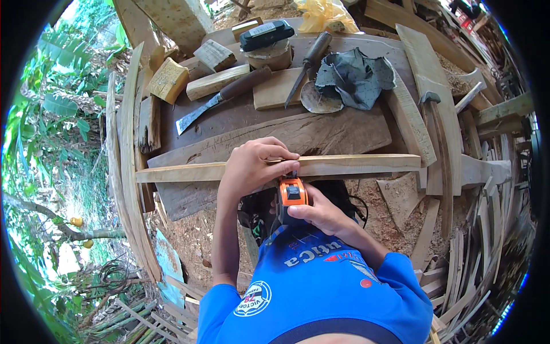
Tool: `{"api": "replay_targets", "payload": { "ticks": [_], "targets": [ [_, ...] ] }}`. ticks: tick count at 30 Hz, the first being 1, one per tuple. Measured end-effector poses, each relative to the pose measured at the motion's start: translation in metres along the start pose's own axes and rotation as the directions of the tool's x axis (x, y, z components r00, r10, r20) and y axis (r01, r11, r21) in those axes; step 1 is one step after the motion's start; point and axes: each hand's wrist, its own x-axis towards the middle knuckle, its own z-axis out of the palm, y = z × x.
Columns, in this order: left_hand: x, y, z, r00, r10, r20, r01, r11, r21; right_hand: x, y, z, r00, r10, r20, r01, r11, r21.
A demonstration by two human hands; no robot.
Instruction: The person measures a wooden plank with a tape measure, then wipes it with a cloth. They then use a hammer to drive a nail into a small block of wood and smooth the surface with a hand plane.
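Observation:
A long pale wooden strip (355, 164) lies across the near edge of a rough wooden workbench (240, 114). My left hand (252, 166) rests on the strip's middle, fingers curled over it and pinching something thin at its top edge. My right hand (323, 215) holds an orange and black tape measure (291, 195) just below the strip, touching the left hand's fingertips. The tape blade itself is hidden by the fingers.
On the bench lie a wide chisel with a dark handle (220, 97), a second chisel (309, 63), wood blocks (169, 80), a crumpled grey cloth (355, 77), a black sharpening stone (266, 34) and a hammer (432, 100). Sawdust and wood offcuts (458, 275) cover the ground.

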Motion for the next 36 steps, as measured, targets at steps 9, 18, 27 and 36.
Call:
{"api": "replay_targets", "payload": {
  "ticks": [9,18,27,36],
  "targets": [
    [0.010,0.001,-0.007,0.992,-0.065,0.106,0.074,0.994,-0.085,0.000,-0.009,0.003,1.000,-0.018,0.002,0.017,0.994,0.112],
    [0.010,-0.006,-0.004,0.999,-0.052,0.009,0.052,0.999,-0.004,-0.008,-0.009,0.003,0.967,-0.236,-0.098,0.195,0.928,-0.316],
    [0.004,0.002,0.000,0.999,0.007,-0.036,-0.002,0.992,0.123,-0.071,-0.072,-0.035,0.663,-0.743,-0.085,0.552,0.563,-0.615],
    [0.007,0.013,0.000,0.999,0.025,-0.047,-0.015,0.979,0.204,-0.061,-0.192,-0.195,0.316,-0.826,-0.467,-0.118,0.455,-0.883]
  ]
}}
